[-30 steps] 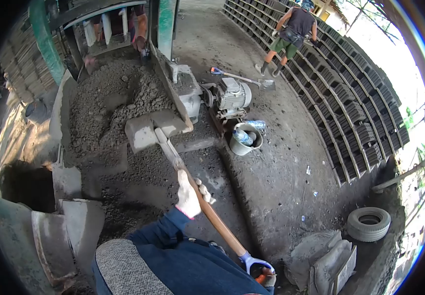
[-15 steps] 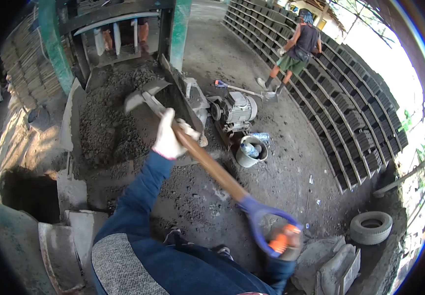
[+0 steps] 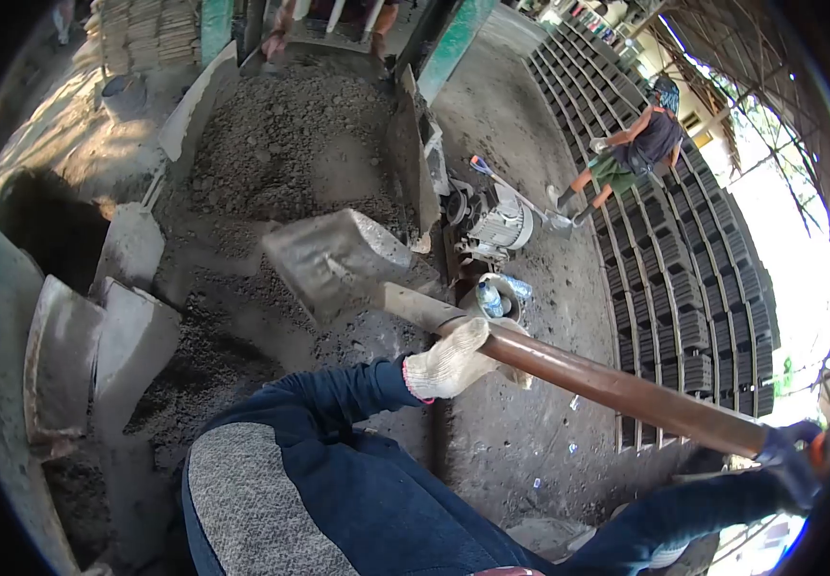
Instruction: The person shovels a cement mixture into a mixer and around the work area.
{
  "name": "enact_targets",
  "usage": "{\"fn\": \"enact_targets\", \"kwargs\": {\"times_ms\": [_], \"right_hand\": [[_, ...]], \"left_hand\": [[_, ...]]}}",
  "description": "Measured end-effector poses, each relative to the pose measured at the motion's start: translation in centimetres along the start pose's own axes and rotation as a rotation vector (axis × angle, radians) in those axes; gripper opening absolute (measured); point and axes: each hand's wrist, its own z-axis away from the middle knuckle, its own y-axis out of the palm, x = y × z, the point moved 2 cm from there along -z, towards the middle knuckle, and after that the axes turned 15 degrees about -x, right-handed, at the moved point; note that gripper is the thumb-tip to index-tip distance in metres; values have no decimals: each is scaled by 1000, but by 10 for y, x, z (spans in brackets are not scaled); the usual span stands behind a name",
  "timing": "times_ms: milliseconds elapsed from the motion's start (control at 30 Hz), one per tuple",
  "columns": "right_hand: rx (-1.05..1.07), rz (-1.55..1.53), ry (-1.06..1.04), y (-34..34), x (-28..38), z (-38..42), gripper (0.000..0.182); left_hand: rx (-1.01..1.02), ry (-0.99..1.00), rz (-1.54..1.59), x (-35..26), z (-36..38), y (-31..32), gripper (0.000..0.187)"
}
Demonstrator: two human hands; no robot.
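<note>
My left hand (image 3: 453, 363), in a pale knitted glove, is wrapped round the lower shaft of a shovel (image 3: 640, 392). The brown shaft slants from the middle down to the right edge. Its grey metal blade (image 3: 333, 257) is tilted, with its face bare, over the dark ground at centre-left. At the far right, my right hand (image 3: 806, 459) is closed on the blue and orange grip end; it is dark and partly blurred. Behind the blade lies a heap of dark, crumbly material (image 3: 271, 144) between metal side plates.
An electric motor (image 3: 501, 219) stands right of the heap, beside a bucket (image 3: 522, 309) with plastic bottles. A person (image 3: 640, 149) stands by racks of dark blocks (image 3: 669, 288), near another shovel (image 3: 506, 182). Curved metal sheets (image 3: 64, 355) and a dark pit (image 3: 50, 226) are at left.
The shovel has been drawn back from the heap towards me, and its grip end has swung right and up. Both hands moved right with it. The view has shifted.
</note>
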Motion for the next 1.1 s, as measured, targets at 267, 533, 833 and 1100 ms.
{"fn": "enact_targets", "kwargs": {"times_ms": [267, 533, 833, 1100], "right_hand": [[528, -283, 260, 180, 204, 188, 20], [689, 107, 555, 58, 250, 352, 22], [710, 466, 2124, -193, 121, 561, 11], [1876, 693, 2101, -322, 29, 619, 17]], "left_hand": [[-400, 297, 239, -200, -5, -76, 77], [-838, 206, 305, -285, -51, -211, 42], [-611, 230, 53, -191, -37, -133, 26], [-952, 375, 252, 21, 179, -128, 18]]}}
